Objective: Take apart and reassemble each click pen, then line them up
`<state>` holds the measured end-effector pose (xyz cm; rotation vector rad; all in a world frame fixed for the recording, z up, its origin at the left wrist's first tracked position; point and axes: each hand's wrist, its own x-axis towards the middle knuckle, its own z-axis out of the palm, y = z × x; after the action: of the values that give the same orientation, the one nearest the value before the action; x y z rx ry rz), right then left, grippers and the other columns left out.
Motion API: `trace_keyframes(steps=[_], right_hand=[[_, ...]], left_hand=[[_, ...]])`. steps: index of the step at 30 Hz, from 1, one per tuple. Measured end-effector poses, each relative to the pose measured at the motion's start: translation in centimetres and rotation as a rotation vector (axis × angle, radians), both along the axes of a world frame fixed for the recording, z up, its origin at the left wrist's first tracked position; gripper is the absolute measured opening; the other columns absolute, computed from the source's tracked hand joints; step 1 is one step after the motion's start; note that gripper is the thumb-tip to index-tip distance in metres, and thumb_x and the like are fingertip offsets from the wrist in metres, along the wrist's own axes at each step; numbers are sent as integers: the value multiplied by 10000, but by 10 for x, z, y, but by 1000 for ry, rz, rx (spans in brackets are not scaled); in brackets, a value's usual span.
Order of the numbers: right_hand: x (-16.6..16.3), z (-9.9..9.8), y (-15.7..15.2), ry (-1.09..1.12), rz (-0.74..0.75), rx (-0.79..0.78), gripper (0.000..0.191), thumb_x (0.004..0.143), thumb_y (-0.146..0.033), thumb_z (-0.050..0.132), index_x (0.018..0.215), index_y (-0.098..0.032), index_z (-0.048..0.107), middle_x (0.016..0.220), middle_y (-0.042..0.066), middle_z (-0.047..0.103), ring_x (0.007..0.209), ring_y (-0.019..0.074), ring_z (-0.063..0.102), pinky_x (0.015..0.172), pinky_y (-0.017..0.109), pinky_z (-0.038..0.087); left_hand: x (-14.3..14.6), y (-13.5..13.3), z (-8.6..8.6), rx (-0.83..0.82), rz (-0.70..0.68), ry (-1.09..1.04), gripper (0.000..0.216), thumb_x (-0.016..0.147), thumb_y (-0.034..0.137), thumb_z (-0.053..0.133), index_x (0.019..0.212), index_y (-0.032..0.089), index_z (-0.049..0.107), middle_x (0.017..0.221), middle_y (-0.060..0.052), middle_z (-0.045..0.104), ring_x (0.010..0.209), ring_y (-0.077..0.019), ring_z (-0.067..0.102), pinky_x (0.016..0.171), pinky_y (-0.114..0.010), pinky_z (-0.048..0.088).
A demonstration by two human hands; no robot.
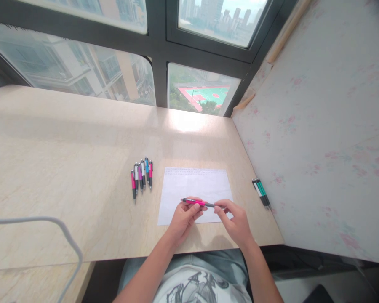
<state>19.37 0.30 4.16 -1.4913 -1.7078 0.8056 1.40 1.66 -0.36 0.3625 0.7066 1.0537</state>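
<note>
1. A pale beige, marbled, flat-topped table [82,168] formed the support.
2. A white, rectangular paper sheet [192,185], bearing small writing along its far edge, lay flat upon it.
3. Six slender pink, white, purple and blue pens with dark grips [140,173] lay left of the sheet.
4. Green and white dark-gripped pens [262,191] lay bunched near the right edge.

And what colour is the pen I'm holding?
The pen is mostly pink; see the head view.
</note>
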Motion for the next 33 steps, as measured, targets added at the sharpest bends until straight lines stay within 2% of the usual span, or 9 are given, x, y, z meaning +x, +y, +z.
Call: trace_keyframes(steps=[6, 11, 13, 16, 18, 22, 27, 29, 33], right_hand=[[1, 1, 1, -56, -15, -1, 396, 951, -374, 486, 611, -194, 580, 569, -4, 593, 540, 125, 537, 563, 245, 391], [1, -2, -1, -26, 17, -29, 211, 922, -347, 532, 895, -188, 667, 737, 19, 681, 650, 148, 607, 610, 243, 432], [2, -3, -2, -37, 33, -31, 251, 923, -357, 530, 796, -187, 665, 700, 19, 670, 632, 148, 599, 609, 247, 430], [3, -4, -2, -32, 50, -60, 408, 953, -385, 470, 631, -190, 627, 569, 4, 610, 548, 138, 562, 587, 254, 417], [4, -4, -2, -18, 48, -71, 403, 957, -392, 458, 664, -190, 648, 581, 7, 619, 559, 142, 571, 586, 255, 425], [4, -4, -2, -28, 4, -18, 252, 915, -387, 533, 834, -194, 672, 775, 34, 689, 691, 163, 614, 616, 249, 448], [3, -5, -4, -48, -2, -35, 448, 965, -383, 447, 578, -193, 567, 530, -9, 560, 522, 124, 528, 559, 246, 391], [2, -6, -3, -25, -3, -57, 424, 965, -385, 448, 614, -192, 588, 553, -6, 578, 542, 129, 545, 557, 243, 396], [1, -6, -3, -4, -13, -18, 205, 910, -365, 546, 883, -193, 653, 798, 27, 676, 717, 158, 614, 628, 240, 449]], left_hand=[[0, 0, 3, 4, -14, -8, 243, 734, 256, 795, 919, 143, 687, 859, -52, 719, 811, -141, 678, 743, -229, 523], [0, 0, 1, -16, 15, 8, 250, 733, 270, 797, 919, 144, 687, 842, -38, 714, 803, -127, 675, 735, -209, 514], [0, 0, 1, -10, 10, 6, 252, 736, 280, 794, 918, 142, 687, 845, -42, 717, 797, -129, 676, 740, -219, 517], [0, -1, 0, 1, -13, 4, 261, 733, 286, 797, 921, 142, 686, 852, -51, 724, 791, -137, 680, 747, -236, 521], [0, -1, 1, -2, -17, 7, 266, 730, 285, 799, 924, 143, 688, 865, -57, 728, 797, -139, 680, 749, -237, 520], [0, -1, 3, -3, -4, 15, 247, 730, 272, 799, 914, 144, 695, 853, -51, 726, 803, -137, 680, 740, -226, 517], [0, -1, 1, 22, -44, 13, 235, 747, 265, 784, 926, 144, 692, 892, -71, 734, 798, -142, 683, 749, -238, 520], [0, -1, 1, 15, -40, 16, 236, 747, 266, 784, 927, 144, 692, 890, -69, 733, 806, -143, 683, 751, -237, 521], [0, 0, 2, 6, -23, 16, 241, 738, 273, 792, 918, 143, 696, 855, -59, 727, 811, -145, 683, 744, -231, 519]])
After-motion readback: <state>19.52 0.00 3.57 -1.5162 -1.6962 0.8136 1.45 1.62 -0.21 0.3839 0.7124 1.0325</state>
